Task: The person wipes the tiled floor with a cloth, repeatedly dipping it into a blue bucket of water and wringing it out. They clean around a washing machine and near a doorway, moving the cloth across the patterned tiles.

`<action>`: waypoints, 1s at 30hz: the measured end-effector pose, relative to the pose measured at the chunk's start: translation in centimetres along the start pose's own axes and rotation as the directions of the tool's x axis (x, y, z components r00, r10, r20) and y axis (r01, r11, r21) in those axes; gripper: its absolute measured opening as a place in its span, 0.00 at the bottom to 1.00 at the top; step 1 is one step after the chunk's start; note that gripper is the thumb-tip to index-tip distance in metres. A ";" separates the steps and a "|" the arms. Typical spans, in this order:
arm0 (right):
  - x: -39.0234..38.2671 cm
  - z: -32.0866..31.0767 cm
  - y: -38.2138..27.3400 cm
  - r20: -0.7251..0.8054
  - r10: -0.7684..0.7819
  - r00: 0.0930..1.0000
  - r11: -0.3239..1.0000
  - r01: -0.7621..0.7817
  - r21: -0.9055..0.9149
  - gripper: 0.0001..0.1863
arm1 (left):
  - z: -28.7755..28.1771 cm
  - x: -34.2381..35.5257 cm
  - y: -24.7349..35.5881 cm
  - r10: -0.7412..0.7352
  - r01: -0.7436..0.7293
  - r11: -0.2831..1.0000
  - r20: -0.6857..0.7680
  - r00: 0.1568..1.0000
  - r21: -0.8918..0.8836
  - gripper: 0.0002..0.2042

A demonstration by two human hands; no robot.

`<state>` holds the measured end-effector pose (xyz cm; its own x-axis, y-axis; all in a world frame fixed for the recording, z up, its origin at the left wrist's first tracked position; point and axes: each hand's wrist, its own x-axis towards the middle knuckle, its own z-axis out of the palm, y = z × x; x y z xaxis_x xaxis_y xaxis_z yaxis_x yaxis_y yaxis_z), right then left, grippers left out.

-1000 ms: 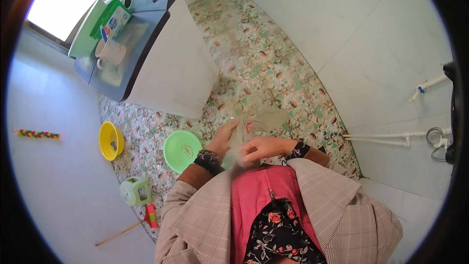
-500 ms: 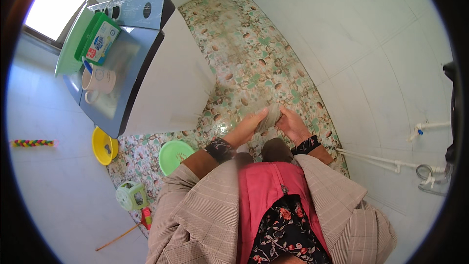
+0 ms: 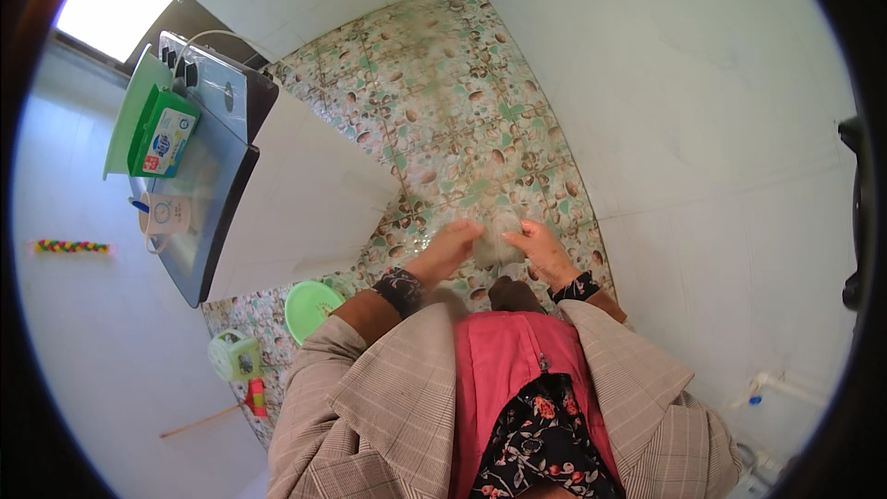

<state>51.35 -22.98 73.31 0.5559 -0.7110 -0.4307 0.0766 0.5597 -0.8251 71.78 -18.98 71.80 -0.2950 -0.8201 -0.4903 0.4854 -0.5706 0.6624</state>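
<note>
A limp, greyish-beige cloth hangs between my hands above the tiled floor, blurred by motion. On its left side, my left hand has its fingers closed at the cloth's edge. Gripping the opposite side is my right hand, thumb and fingers pinched on the fabric. Both forearms come forward past a pink garment and the checked jacket. A dark shoe shows just beneath the cloth.
At left stands a white washing machine with a blue top. On it sit a green box, a mug and a tilted green basin. Another green basin and a green stool are on the floor. A wall pipe is lower right.
The cloth now hangs lower and looser, and my hands have moved a little left and down, farther apart. The view has shifted, taking the yellow basin out of sight.
</note>
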 end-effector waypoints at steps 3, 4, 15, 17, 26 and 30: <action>2.5 -4.5 -1.7 -0.270 -0.022 0.963 0.951 -0.063 -0.302 0.12 | -0.1 2.6 1.2 0.116 -0.137 0.975 -0.123 0.986 -0.173 0.13; 3.5 -5.7 -2.3 -0.317 0.011 0.948 0.980 -0.073 -0.187 0.10 | -0.4 3.3 1.6 0.143 -0.177 0.958 -0.160 0.977 -0.225 0.12; 15.4 -7.3 -9.6 -0.288 0.011 0.958 0.984 -0.062 -0.167 0.08 | -5.9 10.6 6.4 0.022 -0.118 0.967 -0.391 0.920 -0.225 0.09; 18.0 -7.6 -11.1 -0.327 0.050 0.944 0.959 -0.136 -0.247 0.08 | -7.3 12.3 7.7 0.057 -0.079 0.996 -0.416 0.908 -0.036 0.10; 27.8 -8.9 -15.0 -0.418 -0.090 0.904 0.858 -0.143 -0.494 0.09 | -12.7 19.0 12.7 0.258 0.231 0.479 -0.388 0.885 0.847 0.14; 31.4 -9.7 -16.6 -0.481 -0.016 0.876 0.904 -0.193 -0.380 0.10 | -13.3 22.1 16.4 0.311 0.290 0.447 -0.452 0.836 0.846 0.12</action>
<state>59.51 -58.71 69.96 0.0876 -0.8368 -0.5405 -0.3528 0.4814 -0.8024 84.18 -45.87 64.26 0.2762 -0.8441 -0.4596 -0.5646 -0.5295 0.6331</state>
